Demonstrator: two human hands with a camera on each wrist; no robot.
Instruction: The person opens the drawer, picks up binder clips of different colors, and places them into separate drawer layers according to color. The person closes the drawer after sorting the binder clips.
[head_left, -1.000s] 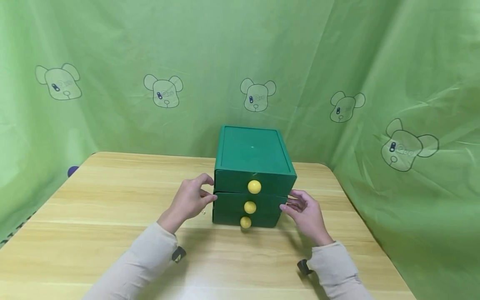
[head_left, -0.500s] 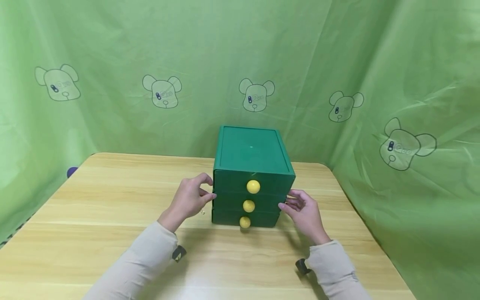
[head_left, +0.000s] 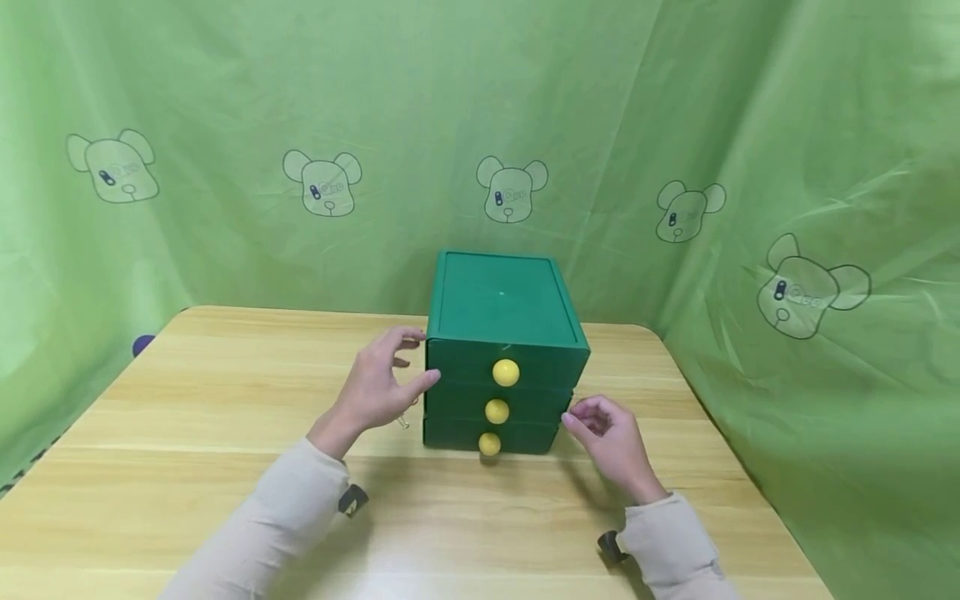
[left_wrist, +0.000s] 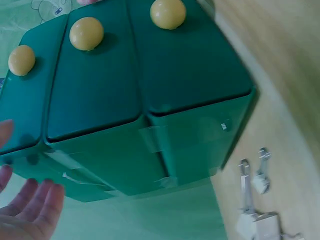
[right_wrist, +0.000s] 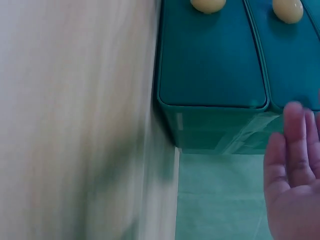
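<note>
A green three-drawer box point(head_left: 504, 300) stands on the table, its drawers in line with the frame. Each drawer front carries a round yellow knob, such as the top knob point(head_left: 506, 372). My left hand point(head_left: 377, 383) is at the box's left side, thumb by the top drawer's front edge and fingers spread apart. In the left wrist view, the left fingers point(left_wrist: 42, 205) hold nothing. My right hand point(head_left: 611, 442) is beside the box's lower right edge, thumb close to the middle drawer. In the right wrist view, the right fingers point(right_wrist: 298, 150) extend loosely, holding nothing.
Small silvery metal pieces point(left_wrist: 246, 185) with a whitish block lie on the table left of the box. Their kind is unclear. The wooden table point(head_left: 225, 400) backs onto a green curtain point(head_left: 405, 100). Clear tape point(left_wrist: 152, 140) spans the box's side seams.
The gap below the top drawer has closed. My left hand has moved up and its fingers have spread. My right hand has dropped slightly lower along the box.
</note>
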